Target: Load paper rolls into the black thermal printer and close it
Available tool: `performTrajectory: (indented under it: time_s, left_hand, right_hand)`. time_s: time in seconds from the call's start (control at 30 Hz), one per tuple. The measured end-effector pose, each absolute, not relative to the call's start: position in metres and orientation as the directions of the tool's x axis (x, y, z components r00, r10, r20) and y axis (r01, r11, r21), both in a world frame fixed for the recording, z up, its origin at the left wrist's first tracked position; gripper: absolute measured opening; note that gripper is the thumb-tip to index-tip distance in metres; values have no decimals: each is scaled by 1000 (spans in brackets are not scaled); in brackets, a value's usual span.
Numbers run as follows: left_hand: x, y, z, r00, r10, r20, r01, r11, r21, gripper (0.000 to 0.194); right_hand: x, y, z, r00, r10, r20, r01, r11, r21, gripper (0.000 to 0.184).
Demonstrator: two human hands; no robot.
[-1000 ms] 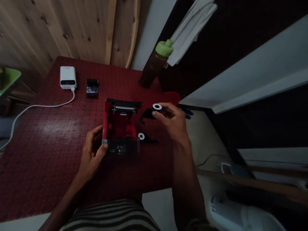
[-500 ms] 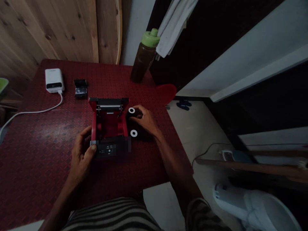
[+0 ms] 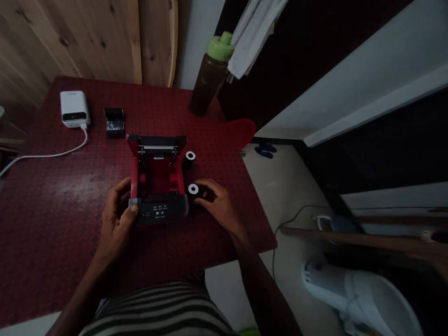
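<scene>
Mid-frame, left hand (image 3: 117, 215) pinches red device (image 3: 158, 182) at its left edge; right hand (image 3: 222, 207) curls at lower roll (image 3: 193, 189), grip unclear; open tabletop (image 3: 249, 210) rightward.

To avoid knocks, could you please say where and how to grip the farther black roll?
I'd pinch the farther black roll by its sides, from the right: it stands on end, white ring up, the red device close on its left.

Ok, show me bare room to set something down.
Free: the table left of the left hand, below the white cable, and the patch between the black item and the bottle. Crowded: right of the red device, with the far roll, near roll and right hand.
</scene>
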State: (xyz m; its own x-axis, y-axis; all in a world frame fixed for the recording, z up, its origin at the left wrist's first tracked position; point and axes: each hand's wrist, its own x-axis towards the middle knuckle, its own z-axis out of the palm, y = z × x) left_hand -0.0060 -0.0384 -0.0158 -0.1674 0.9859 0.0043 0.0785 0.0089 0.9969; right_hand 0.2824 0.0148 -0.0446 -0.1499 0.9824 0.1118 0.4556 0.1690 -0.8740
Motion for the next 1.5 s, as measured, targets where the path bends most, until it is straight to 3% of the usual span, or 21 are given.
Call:
performTrajectory:
  time_s: [0.2,0.33,0.4,0.5,0.6,0.77,0.9,1.1,1.23,1.5]
  left_hand:
    - [-4,-39,-13,-176,984,-12,43,20,999,60]
    - [-4,-39,-16,-150,989,-2,26,6,1000,58]
    - [-5,-39,-19,-143,990,3,33,2,999,58]
    - [-6,-40,-25,-124,992,7,20,-4,1000,62]
    - [-7,-42,-28,-99,995,3,15,-2,1000,64]
    - [-8,-42,-29,-99,995,21,68,-14,998,63]
    - [-9,-41,-30,-115,993,40,87,-30,996,61]
    - [-8,-42,-27,-88,995,36,84,-28,996,60]
    - [-8,-42,-27,-92,995,42,95,-33,995,60]
    - [-9,-42,-27,-91,996,11,96,-3,995,63]
  right_hand:
    - [265,18,-54,-69,985,161,420,175,-890,21]
    - [280,16,-4,-66,981,181,419,191,-888,27]
    - [280,17,31,-185,963,194,435,257,-863,32]
    - [258,25,70,-432,878,205,498,422,-758,40]
    - [221,38,77,-614,773,161,554,567,-609,43]
    - [182,48,66,-636,772,-24,723,584,-370,24]
    - [173,55,63,-647,750,-138,751,597,-282,21]
    - [166,73,49,-625,746,-230,774,553,-308,26]
    - [167,74,42,-640,749,-171,751,562,-348,22]
    - [204,55,68,-729,681,75,561,657,-504,35]
